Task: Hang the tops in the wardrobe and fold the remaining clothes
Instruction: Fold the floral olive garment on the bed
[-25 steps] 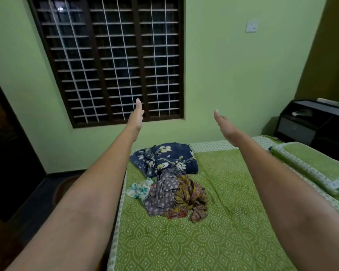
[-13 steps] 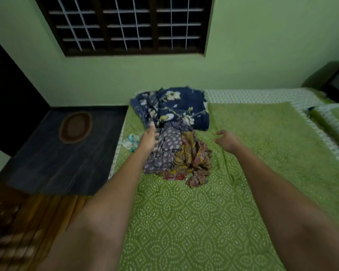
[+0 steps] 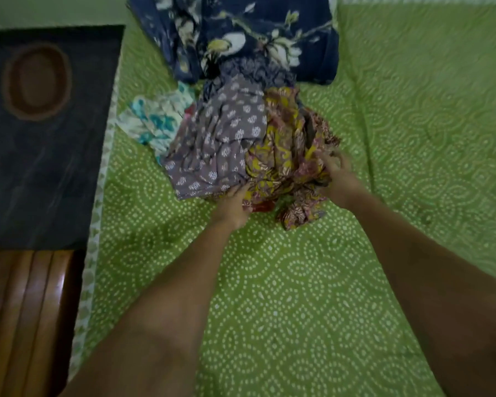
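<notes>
A heap of clothes lies on the green patterned bed sheet. In it are a grey garment with white motifs, a crumpled yellow and maroon printed garment and a white and teal piece at the left edge. My left hand touches the near edge of the heap where the grey and yellow garments meet; its fingertips are hidden under the cloth. My right hand has its fingers curled into the right side of the yellow and maroon garment.
A navy floral pillow lies beyond the heap. Left of the bed is dark floor with an oval brown mat. A brown wooden footboard stands at the lower left. The sheet stretches right and toward me.
The view dropped from the window to the bed. Both hands came down from the air to the heap; the left slid from the grey garment to the near edge, the right reached the yellow one.
</notes>
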A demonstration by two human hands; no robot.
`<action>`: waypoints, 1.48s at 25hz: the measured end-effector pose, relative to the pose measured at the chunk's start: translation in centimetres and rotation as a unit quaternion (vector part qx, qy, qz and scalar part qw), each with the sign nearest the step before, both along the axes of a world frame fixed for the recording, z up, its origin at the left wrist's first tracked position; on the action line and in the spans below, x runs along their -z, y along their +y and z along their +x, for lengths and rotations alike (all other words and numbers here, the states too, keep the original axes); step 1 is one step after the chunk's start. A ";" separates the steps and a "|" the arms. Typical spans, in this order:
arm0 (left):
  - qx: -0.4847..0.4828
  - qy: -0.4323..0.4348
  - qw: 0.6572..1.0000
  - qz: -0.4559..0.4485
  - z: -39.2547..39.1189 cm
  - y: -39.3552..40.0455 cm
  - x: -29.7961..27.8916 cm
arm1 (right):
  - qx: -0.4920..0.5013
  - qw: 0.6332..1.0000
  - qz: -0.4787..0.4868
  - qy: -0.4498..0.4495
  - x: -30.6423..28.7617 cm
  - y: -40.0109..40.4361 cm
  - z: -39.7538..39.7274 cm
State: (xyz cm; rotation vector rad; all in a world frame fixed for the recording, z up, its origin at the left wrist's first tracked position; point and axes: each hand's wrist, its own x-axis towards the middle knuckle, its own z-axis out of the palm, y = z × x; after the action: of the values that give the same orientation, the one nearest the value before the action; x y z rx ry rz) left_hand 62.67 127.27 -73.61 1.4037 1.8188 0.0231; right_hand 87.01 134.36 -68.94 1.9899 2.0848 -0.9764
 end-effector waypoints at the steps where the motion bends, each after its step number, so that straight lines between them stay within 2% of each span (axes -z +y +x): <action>1: 0.000 -0.003 1.000 0.006 0.0 0.1 1.3 | 0.012 1.000 0.010 0.020 1.7 0.2 -0.4; 3: -0.021 -0.015 0.999 0.022 0.0 0.4 3.6 | 0.037 0.997 0.037 0.048 4.1 0.7 -1.0; 6: -0.031 -0.004 0.999 0.040 -0.2 -0.2 4.0 | 0.029 0.998 0.046 0.013 4.5 0.4 -2.3; 8: -0.036 -0.003 0.998 0.056 0.0 -1.1 2.3 | -0.056 0.998 -0.034 0.007 3.0 -1.2 -3.4; 9: -0.029 -0.007 0.997 0.072 0.2 -1.5 0.9 | -0.106 0.988 -0.109 0.014 1.8 -2.3 -3.9; 11: 0.049 0.006 0.992 0.113 1.1 -1.9 -3.0 | -0.151 0.959 -0.235 0.048 -1.3 -3.9 -4.8; 13: 0.145 0.024 0.981 0.129 2.4 -1.7 -8.2 | -0.078 0.959 -0.235 0.139 -6.1 -4.1 -5.3; 16: 0.206 0.017 0.972 0.115 3.8 0.1 -16.6 | 0.072 0.947 -0.149 0.275 -15.8 -2.9 -4.9; 19: 0.176 0.046 0.979 0.097 3.6 0.5 -27.0 | 0.106 0.919 -0.121 0.361 -26.9 -3.0 -3.7; 23: 0.157 0.166 0.971 0.069 2.2 -3.7 -40.9 | 0.112 0.881 -0.075 0.453 -42.4 -5.4 -3.1; 25: 0.134 0.170 0.974 0.071 0.8 -5.9 -45.1 | 0.121 0.876 -0.022 0.467 -49.4 -6.7 -3.1; 27: 0.081 0.090 0.988 0.099 -1.0 -7.1 -47.7 | 0.103 0.903 0.066 0.412 -54.5 -7.1 -3.0; 29: -0.025 -0.073 0.983 0.166 -2.4 -7.7 -49.4 | 0.078 0.919 0.166 0.348 -57.9 -8.4 -3.0; 31: -0.159 -0.262 0.927 0.219 -2.7 -8.4 -51.0 | 0.094 0.897 0.226 0.369 -58.9 -9.5 -3.3; 33: -0.239 -0.421 0.839 0.247 -2.0 -11.6 -54.9 | 0.083 0.897 0.248 0.356 -58.2 -12.4 -4.2; 35: -0.248 -0.524 0.780 0.236 -2.3 -13.2 -57.7 | 0.068 0.918 0.258 0.294 -56.0 -14.9 -5.7; 37: -0.239 -0.598 0.738 0.202 -2.5 -13.7 -60.3 | 0.089 0.933 0.237 0.255 -52.6 -16.8 -7.3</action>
State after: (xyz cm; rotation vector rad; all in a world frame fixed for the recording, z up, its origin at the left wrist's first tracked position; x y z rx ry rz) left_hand 60.17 113.52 -13.30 0.7276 0.9654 1.3416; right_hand 79.69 117.54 -16.36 2.3863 2.6596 -1.2225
